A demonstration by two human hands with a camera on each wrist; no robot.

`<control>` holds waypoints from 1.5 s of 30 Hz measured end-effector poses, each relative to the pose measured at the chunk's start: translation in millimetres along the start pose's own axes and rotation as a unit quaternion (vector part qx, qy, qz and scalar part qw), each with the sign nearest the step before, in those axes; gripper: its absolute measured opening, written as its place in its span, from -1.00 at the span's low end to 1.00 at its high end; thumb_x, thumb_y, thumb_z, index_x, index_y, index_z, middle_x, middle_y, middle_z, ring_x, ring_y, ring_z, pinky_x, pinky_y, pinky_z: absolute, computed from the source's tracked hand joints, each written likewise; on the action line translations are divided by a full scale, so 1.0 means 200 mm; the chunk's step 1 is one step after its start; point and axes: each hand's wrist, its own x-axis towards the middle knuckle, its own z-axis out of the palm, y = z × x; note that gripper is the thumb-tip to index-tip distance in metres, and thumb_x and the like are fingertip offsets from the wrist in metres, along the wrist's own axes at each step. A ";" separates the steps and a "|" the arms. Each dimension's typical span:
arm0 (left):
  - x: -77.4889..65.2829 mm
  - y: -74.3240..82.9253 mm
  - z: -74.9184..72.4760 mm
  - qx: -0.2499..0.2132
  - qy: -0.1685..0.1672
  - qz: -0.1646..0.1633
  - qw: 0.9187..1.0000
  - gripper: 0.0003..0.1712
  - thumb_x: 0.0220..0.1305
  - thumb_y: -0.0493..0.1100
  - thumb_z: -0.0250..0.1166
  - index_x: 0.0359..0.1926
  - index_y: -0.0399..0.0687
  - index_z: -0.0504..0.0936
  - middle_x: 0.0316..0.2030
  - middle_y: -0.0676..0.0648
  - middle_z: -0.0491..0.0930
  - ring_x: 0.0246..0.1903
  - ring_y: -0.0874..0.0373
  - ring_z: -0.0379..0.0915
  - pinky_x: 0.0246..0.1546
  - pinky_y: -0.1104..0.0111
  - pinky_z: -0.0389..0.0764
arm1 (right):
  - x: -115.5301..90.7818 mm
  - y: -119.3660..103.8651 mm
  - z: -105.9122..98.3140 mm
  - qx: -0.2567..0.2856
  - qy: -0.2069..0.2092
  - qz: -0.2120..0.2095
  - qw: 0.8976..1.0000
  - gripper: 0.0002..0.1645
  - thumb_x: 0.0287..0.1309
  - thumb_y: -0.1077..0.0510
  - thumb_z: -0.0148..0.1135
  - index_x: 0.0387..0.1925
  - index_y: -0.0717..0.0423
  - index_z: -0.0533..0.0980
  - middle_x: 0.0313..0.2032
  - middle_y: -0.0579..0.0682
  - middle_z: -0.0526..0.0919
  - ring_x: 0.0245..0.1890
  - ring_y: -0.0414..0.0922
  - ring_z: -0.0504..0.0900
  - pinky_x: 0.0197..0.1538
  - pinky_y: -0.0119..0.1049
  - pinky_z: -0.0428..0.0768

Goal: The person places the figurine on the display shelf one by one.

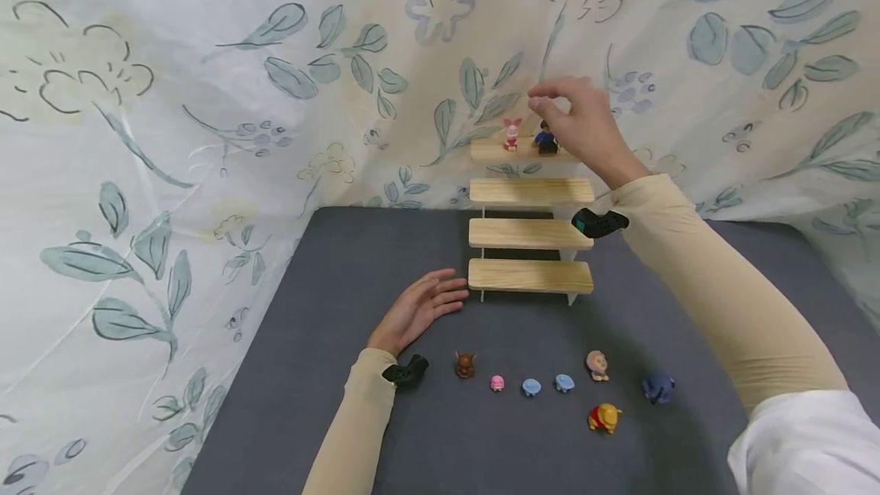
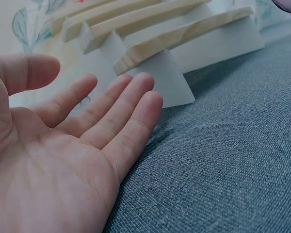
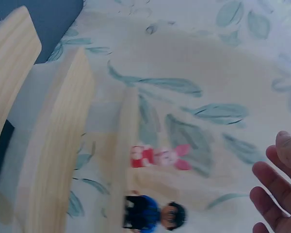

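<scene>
My right hand (image 1: pixel 583 119) is raised over the right end of the top step of a wooden tiered stand (image 1: pixel 531 275), its fingers loosely bent. In the right wrist view, nothing lies between those fingers (image 3: pixel 269 182). Just left of this hand, a dark-haired figurine (image 1: pixel 546 139) in a blue top stands on the top step, beside a pink piglet figurine (image 1: pixel 511 134). The hand hides that step's right end. My left hand (image 1: pixel 421 310) is held with fingers extended near the left end of the lowest step, palm bare in the left wrist view.
On the dark grey cloth (image 1: pixel 330 281) lie a brown figurine (image 1: pixel 464 364), a small pink one (image 1: pixel 497 383), two light blue pieces (image 1: pixel 531 386), a peach figurine (image 1: pixel 596 365), a yellow bear (image 1: pixel 604 418) and a dark blue figurine (image 1: pixel 658 386). Flowered fabric (image 1: pixel 206 136) hangs behind.
</scene>
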 end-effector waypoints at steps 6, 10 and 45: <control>0.00 0.02 0.00 -0.004 0.006 -0.007 1.000 -0.36 0.66 -0.05 -0.12 0.57 -0.27 0.03 0.49 -0.37 0.19 0.38 -0.06 0.38 0.44 0.12 0.43 | -0.17 -0.07 -0.08 0.011 0.009 -0.045 0.999 -0.55 0.49 -0.09 0.10 0.18 0.08 0.62 0.12 0.09 0.67 0.20 -0.05 0.46 0.19 -0.04 0.43; 0.01 0.03 -0.01 0.001 0.006 -0.003 1.000 -0.35 0.65 -0.05 -0.12 0.57 -0.28 0.02 0.49 -0.39 0.17 0.38 -0.06 0.38 0.44 0.10 0.42 | -0.30 -0.07 -0.12 0.011 -0.001 -0.101 0.995 -0.65 0.46 0.05 0.18 0.08 0.15 0.67 0.04 0.11 0.71 0.06 -0.07 0.50 0.06 -0.13 0.40; 0.01 0.01 0.02 -0.007 0.008 -0.003 1.000 -0.37 0.66 -0.06 -0.14 0.56 -0.28 0.04 0.48 -0.37 0.20 0.32 -0.01 0.44 0.36 0.20 0.51 | -0.98 0.11 -0.25 -0.038 -0.065 -0.068 0.995 -0.65 0.36 0.24 0.26 0.11 -0.13 0.63 -0.06 -0.28 0.66 -0.23 -0.43 0.53 -0.34 -0.49 0.49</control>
